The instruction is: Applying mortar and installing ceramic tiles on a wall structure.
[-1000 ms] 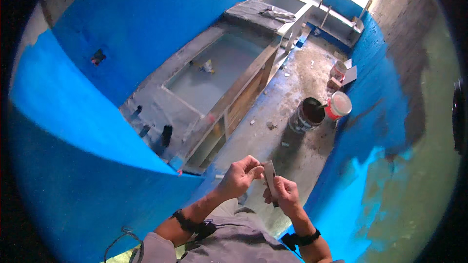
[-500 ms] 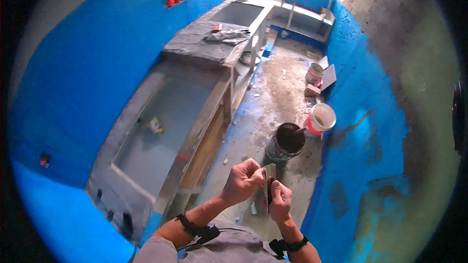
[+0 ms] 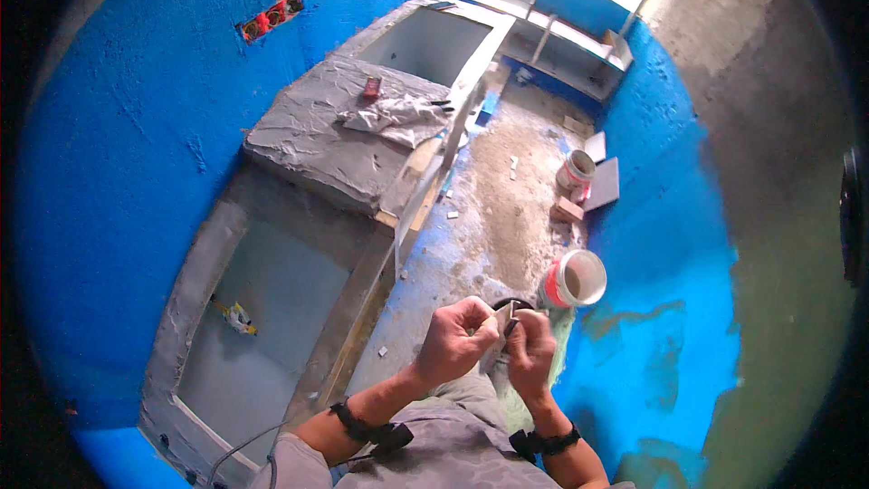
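Head view, looking down. The left hand (image 3: 460, 337) and the right hand (image 3: 531, 350) meet in front of the person's chest, both curled and pinching between them a small flat grey tool (image 3: 503, 319), held edge-up; its exact kind cannot be told. Each wrist carries a dark strap. Just behind the hands, the dark rim of a black bucket (image 3: 518, 302) shows, its contents hidden by the hands. Beside it, on the concrete floor (image 3: 493, 217), stands an open red-and-white bucket (image 3: 574, 279); its pale interior looks bare, though the bottom cannot be seen clearly. Farther off, near the blue wall (image 3: 118, 172), stands a second red-and-white bucket (image 3: 576, 170), with a brick (image 3: 568, 210) and flat tiles (image 3: 604, 183) close by. To the person's left runs a grey cement worktop (image 3: 317, 149) with two sunken basins; the near basin (image 3: 262, 308) holds a small yellow-and-white object (image 3: 236, 316). On the worktop lie a crumpled pale sack (image 3: 394, 118) and a small red can (image 3: 371, 87).
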A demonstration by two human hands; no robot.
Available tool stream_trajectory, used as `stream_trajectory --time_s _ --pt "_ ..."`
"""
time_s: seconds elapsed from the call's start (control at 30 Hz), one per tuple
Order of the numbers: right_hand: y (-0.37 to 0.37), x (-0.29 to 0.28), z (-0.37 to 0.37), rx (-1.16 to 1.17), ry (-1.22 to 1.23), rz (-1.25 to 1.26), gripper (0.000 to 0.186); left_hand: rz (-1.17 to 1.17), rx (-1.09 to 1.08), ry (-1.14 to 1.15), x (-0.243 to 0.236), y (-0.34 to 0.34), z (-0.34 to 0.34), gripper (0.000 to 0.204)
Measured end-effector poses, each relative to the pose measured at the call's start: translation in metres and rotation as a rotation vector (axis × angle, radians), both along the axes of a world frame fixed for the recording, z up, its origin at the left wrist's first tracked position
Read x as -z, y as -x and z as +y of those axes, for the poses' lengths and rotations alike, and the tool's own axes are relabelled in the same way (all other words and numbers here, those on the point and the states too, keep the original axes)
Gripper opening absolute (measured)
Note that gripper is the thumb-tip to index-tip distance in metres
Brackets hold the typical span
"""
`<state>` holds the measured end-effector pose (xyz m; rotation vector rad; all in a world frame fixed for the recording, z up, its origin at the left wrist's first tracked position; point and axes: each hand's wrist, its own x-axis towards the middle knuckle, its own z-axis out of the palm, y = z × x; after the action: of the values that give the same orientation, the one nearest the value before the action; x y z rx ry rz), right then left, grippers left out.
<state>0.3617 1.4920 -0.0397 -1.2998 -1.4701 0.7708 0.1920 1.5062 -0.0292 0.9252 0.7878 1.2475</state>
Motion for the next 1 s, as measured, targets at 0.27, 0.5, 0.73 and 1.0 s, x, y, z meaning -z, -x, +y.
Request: stream_trajectory --time_s 0.27,0.5,0.73,1.0 --pt "-0.014 -0.001 0.209 -0.377 -0.070 0.119 0.023 0.161 -0.135 -0.114 0.023 -0.001 0.180 0.006" --pt "-0.056 -0.003 0.404 -0.434 0.114 0.196 0.010 0.021 -0.098 0.080 0.018 -0.037 0.371 0.025" --pt "-0.111 -0.035 0.541 -0.384 0.021 -0.174 0.015 0.308 0.126 0.041 0.002 -0.084 0.522 0.016" --pt "-0.158 -0.047 0.671 -0.434 0.134 -0.002 0.012 0.405 0.087 -0.212 -0.005 -0.114 0.658 0.018"
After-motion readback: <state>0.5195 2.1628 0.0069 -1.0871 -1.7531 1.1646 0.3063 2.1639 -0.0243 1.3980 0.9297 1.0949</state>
